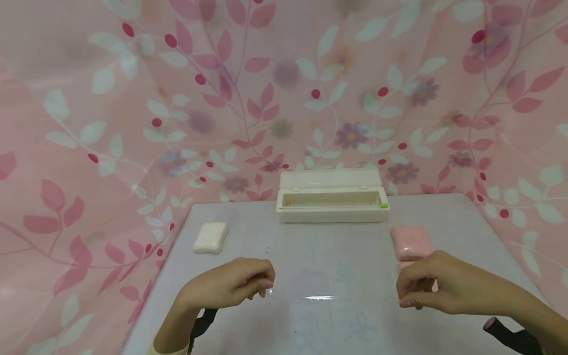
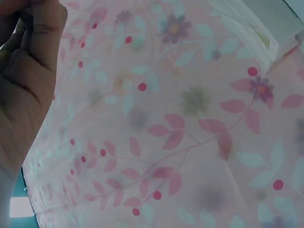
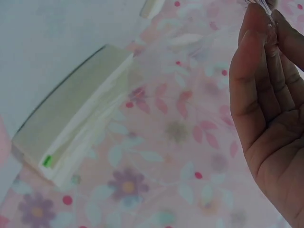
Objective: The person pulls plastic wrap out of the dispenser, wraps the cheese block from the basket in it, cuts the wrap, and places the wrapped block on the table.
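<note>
A sheet of clear plastic film [image 3: 261, 4] is pinched between the thumb and fingers of my right hand [image 1: 443, 286], its crinkled edge showing at the fingertips in the right wrist view. My left hand [image 1: 228, 283] is raised over the table to the left, fingers curled, with a small glint of the film at its fingertips. Between the hands the film is nearly invisible, apart from a bright streak of reflection. Close behind my right hand lies a shiny pink pillow-shaped block [image 1: 411, 241], and a second pink piece is partly hidden by that hand.
At the table's back edge stands a long white box [image 1: 333, 216] with its lid raised and a green tab on its right end. A white pillow-shaped block [image 1: 211, 237] lies at the left of the pale table [image 1: 248, 330]. Pink floral fabric [image 1: 248, 98] hangs around the table.
</note>
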Demonstrator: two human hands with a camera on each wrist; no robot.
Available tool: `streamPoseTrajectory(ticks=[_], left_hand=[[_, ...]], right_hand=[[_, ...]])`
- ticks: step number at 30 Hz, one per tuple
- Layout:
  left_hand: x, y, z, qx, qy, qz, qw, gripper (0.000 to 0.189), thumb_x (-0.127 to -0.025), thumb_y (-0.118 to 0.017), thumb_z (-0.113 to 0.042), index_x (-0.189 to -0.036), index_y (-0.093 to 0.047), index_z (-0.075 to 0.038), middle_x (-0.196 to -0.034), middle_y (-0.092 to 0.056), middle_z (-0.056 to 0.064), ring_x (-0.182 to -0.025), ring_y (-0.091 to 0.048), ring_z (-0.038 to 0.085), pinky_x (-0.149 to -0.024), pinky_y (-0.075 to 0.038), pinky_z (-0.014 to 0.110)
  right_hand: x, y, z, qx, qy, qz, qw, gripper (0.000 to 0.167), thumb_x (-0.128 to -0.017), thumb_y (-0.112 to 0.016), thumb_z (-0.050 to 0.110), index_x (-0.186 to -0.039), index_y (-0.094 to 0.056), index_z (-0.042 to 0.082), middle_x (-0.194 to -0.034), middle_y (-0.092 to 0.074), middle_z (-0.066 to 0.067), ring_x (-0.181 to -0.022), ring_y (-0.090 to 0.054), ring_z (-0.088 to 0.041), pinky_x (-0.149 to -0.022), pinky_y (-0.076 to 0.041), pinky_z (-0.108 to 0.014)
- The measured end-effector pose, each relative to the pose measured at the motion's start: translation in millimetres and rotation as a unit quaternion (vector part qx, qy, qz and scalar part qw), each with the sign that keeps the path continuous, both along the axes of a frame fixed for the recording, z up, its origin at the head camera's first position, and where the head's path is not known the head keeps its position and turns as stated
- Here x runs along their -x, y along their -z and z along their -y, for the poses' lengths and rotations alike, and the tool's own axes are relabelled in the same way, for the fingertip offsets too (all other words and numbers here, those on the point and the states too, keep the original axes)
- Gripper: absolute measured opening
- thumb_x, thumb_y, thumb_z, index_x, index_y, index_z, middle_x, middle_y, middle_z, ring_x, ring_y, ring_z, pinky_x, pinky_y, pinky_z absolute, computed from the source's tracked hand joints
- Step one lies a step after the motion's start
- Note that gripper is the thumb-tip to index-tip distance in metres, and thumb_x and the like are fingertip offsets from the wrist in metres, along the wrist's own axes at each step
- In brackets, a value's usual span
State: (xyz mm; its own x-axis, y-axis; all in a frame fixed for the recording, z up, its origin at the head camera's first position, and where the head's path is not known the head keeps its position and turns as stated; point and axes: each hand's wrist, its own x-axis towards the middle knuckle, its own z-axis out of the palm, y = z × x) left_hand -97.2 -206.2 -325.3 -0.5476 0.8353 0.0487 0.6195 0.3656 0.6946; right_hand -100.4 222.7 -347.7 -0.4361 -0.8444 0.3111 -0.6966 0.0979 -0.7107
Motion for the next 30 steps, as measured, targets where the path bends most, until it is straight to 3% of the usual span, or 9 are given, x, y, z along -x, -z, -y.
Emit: streamPoseTrajectory(ticks=[2, 7, 11, 16, 22, 26, 30], left_hand=[[-0.8, -6.2, 1.4, -0.025, -0.007, 0.004, 0.9997, 0.009, -0.104, -0.049, -0.015, -0.097, -0.053, -0.019, -0.077, -0.055, -0.006, -0.065, -0.053, 0.000, -0.057, -0.046, 0.018], [-7.9, -25.0, 2.1, -0.112, 0.000, -0.024, 0.9934, 0.016, -0.100, -0.050, 0.005, -0.097, -0.053, -0.011, -0.074, -0.055, -0.001, -0.065, -0.058, 0.006, -0.058, -0.048, 0.021], [-13.8, -39.9, -0.1, -0.195, 0.017, -0.063, 0.9786, 0.021, -0.094, -0.052, 0.016, -0.097, -0.053, -0.005, -0.078, -0.054, 0.003, -0.065, -0.060, 0.010, -0.060, -0.050, 0.022], [-18.0, -56.8, -8.2, -0.244, 0.048, -0.119, 0.9610, 0.006, -0.099, -0.051, 0.005, -0.096, -0.052, 0.000, -0.080, -0.053, 0.005, -0.066, -0.060, 0.011, -0.062, -0.052, 0.021], [-17.9, -56.7, -9.9, -0.227, 0.093, -0.116, 0.9626, 0.006, -0.100, -0.050, 0.003, -0.095, -0.050, 0.000, -0.079, -0.051, 0.005, -0.066, -0.058, 0.010, -0.062, -0.049, 0.016], [-15.4, -45.5, -5.8, -0.160, 0.122, -0.100, 0.9744, 0.008, -0.099, -0.052, 0.003, -0.098, -0.052, -0.004, -0.080, -0.052, 0.002, -0.067, -0.055, 0.004, -0.063, -0.047, 0.012], [-13.4, -27.7, -3.8, -0.086, 0.130, -0.048, 0.9867, 0.012, -0.099, -0.053, 0.002, -0.099, -0.053, -0.010, -0.082, -0.054, -0.001, -0.068, -0.050, -0.002, -0.061, -0.046, 0.011]], right_hand=[[0.9, -6.0, -3, 0.018, 0.003, -0.020, 0.9996, 0.028, -0.086, -0.073, 0.001, -0.099, -0.065, 0.025, -0.083, -0.065, 0.014, -0.068, -0.062, 0.001, -0.058, -0.049, -0.016], [-1.5, -27.6, -10, 0.059, 0.001, -0.069, 0.9958, 0.037, -0.079, -0.076, -0.007, -0.102, -0.066, 0.020, -0.088, -0.066, 0.011, -0.071, -0.061, 0.000, -0.059, -0.048, -0.013], [-5.4, -47.1, -14, 0.100, 0.005, -0.131, 0.9863, 0.030, -0.082, -0.076, -0.003, -0.105, -0.067, 0.014, -0.091, -0.067, 0.008, -0.075, -0.059, 0.004, -0.060, -0.046, -0.011], [-8.0, -65.8, -16, 0.133, -0.003, -0.162, 0.9778, 0.015, -0.089, -0.072, 0.006, -0.104, -0.068, 0.006, -0.089, -0.068, 0.004, -0.075, -0.059, 0.004, -0.059, -0.046, -0.012], [-7.6, -61.7, -17, 0.134, -0.044, -0.112, 0.9837, 0.022, -0.085, -0.074, -0.002, -0.104, -0.066, 0.006, -0.090, -0.067, 0.002, -0.077, -0.060, 0.001, -0.061, -0.048, -0.014], [-10.5, -46.6, -13, 0.097, -0.068, -0.081, 0.9896, 0.032, -0.080, -0.076, -0.006, -0.104, -0.064, 0.011, -0.089, -0.066, 0.006, -0.075, -0.060, 0.002, -0.064, -0.048, -0.011], [-10.5, -24.2, -8, 0.064, -0.091, -0.042, 0.9929, 0.030, -0.081, -0.075, -0.004, -0.100, -0.063, 0.015, -0.084, -0.064, 0.007, -0.072, -0.059, 0.005, -0.062, -0.047, -0.009]])
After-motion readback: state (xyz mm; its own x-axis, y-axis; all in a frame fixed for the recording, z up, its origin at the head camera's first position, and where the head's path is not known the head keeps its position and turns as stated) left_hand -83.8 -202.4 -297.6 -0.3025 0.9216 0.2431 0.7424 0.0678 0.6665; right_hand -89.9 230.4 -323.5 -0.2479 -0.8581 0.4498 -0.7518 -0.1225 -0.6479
